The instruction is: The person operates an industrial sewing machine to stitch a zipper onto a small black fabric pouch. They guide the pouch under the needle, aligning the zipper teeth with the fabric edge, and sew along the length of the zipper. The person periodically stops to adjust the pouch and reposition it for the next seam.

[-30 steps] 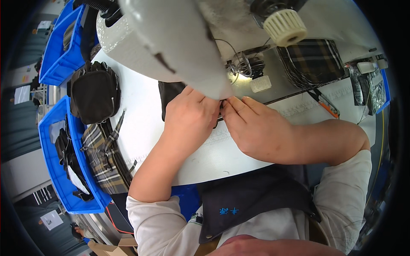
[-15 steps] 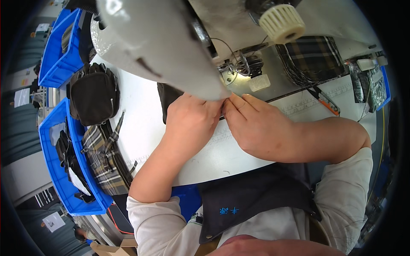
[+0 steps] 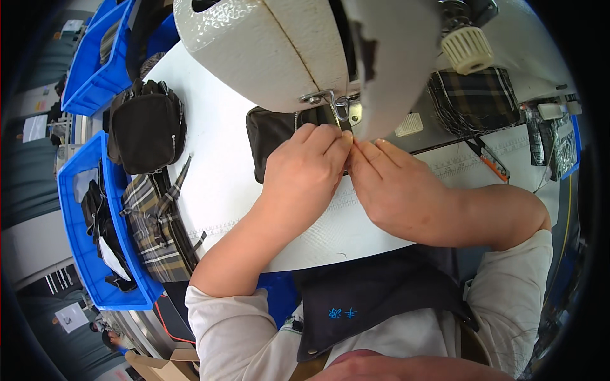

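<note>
Left hand, right hand: each grip pinching dark pouch, apparently to steady its edge beneath sewing machine head.

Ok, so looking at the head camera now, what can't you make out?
All in the head view:
- Whether the left hand and right hand grip anything: their own fingers hide it.
- The near right part of the dark pouch: behind the left hand.
- The top of the sewing machine: cut off by the upper edge.
- The floor of the nearer blue bin: dark cloth covers it.
</note>
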The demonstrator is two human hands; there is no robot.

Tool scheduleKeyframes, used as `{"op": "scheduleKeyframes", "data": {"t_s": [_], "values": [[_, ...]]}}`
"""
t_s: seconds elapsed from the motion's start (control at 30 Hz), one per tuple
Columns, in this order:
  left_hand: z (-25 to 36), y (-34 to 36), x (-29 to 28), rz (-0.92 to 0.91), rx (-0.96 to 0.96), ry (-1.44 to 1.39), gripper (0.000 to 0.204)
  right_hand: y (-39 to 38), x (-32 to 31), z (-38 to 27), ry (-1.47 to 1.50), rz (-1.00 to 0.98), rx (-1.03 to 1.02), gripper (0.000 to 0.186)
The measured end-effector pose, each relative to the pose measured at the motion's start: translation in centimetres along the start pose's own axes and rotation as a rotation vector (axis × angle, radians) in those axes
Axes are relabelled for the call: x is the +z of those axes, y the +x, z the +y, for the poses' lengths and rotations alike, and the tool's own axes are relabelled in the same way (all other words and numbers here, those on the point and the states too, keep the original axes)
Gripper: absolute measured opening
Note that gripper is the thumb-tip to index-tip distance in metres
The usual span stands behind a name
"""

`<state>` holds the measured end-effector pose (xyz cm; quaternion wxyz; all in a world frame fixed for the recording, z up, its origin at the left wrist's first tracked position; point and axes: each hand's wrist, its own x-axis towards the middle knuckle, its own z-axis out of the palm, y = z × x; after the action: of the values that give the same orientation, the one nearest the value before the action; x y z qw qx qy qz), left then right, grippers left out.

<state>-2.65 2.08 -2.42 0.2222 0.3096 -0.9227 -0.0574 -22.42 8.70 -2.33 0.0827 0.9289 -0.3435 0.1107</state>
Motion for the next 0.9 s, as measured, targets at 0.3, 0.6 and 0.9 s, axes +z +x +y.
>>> {"op": "scheduleKeyframes", "data": {"t_s": [0.3, 0.6, 0.9], "values": [[-0.4, 0.3, 0.5, 0.029, -0.035, 0.0, 0.024, 0.5, 0.2, 0.7, -0.02, 0.029, 0.027, 0.036], [-0.6, 0.3, 0.8, 0.038, -0.055, 0.007, 0.025, 0.6, 0.8, 1.0, -0.047, 0.035, 0.061, 0.031], [-0.3, 0.5, 0.9, 0.101, -0.07, -0.005, 0.027, 0.6, 0.3, 1.2, -0.068, 0.015, 0.048, 0.027]]}}
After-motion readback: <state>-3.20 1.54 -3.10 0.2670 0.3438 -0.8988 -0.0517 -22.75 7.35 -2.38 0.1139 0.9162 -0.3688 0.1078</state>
